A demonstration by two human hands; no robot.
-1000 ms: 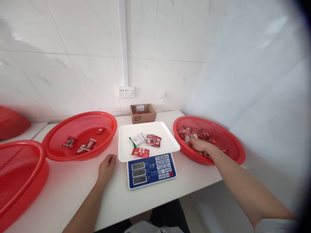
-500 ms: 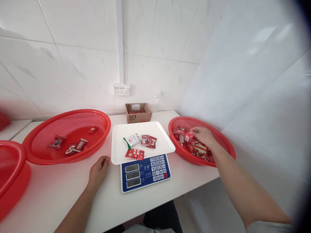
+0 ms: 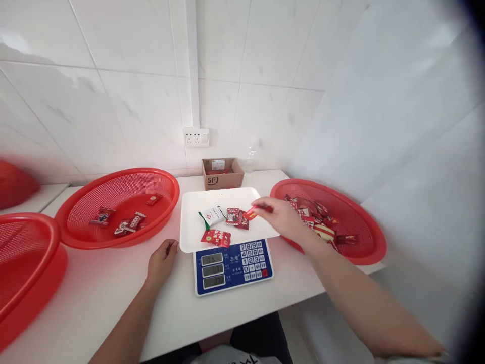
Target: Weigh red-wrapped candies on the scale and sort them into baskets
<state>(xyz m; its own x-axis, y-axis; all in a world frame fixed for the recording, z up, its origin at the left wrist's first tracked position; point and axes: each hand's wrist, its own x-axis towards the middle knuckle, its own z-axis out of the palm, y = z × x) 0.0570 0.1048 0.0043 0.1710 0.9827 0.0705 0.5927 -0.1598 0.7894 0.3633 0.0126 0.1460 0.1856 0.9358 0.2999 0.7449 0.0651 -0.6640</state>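
My right hand (image 3: 279,218) reaches over the right side of the white scale tray (image 3: 189,237), pinching a small red candy packet (image 3: 251,213) just above it. On the tray lie a white packet (image 3: 212,215), two red packets (image 3: 235,217) and another red packet (image 3: 215,237). The blue scale (image 3: 232,264) shows lit digits. My left hand (image 3: 162,260) rests on the table beside the tray's left front corner, fingers curled with nothing in them. The red basket on the right (image 3: 364,253) holds several red packets (image 3: 317,215).
A red basket (image 3: 113,241) at left centre holds a few red packets (image 3: 128,224). Another red basket (image 3: 26,268) sits at the far left edge. A small cardboard box (image 3: 223,173) stands against the tiled wall under a socket (image 3: 196,137). The table's front edge is near me.
My right hand has come out of the right basket with a red packet and moved left over the scale tray. My left hand has stayed by the tray.
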